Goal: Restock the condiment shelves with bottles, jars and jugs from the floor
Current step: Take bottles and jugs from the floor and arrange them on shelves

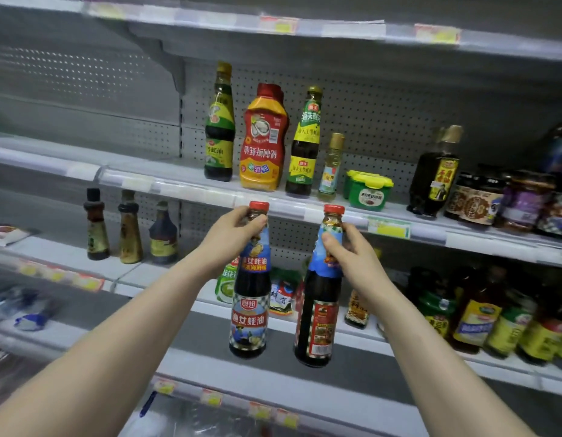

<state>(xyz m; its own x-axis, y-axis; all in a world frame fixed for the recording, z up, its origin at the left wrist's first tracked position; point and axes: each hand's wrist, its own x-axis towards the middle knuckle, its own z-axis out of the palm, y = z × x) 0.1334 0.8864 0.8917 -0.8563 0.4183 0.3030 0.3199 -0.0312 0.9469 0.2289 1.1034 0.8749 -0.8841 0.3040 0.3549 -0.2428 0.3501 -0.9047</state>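
Two dark sauce bottles with red caps hang upright in the air in front of the shelves, side by side but apart. The left bottle [249, 298] is held at its neck by the left hand [234, 238], whose fingers [257, 223] curl round it just under the cap. The right bottle [317, 313] is pinched at the neck by the right hand [355, 260], thumb in front and fingers [349, 229] behind.

Both caps reach the front edge of the middle shelf [185, 189]. On it stand two green-labelled bottles [219, 127], a red and yellow squeeze bottle [263, 143], a small pale bottle [331, 168], a green tub [369, 192] and jars [481, 201] to the right. The lower shelf [71, 257] carries three small bottles [130, 230] on the left, packets [282, 296] behind the held bottles and more bottles [478, 316] on the right. A grey pegboard wall [383, 115] backs the shelves.
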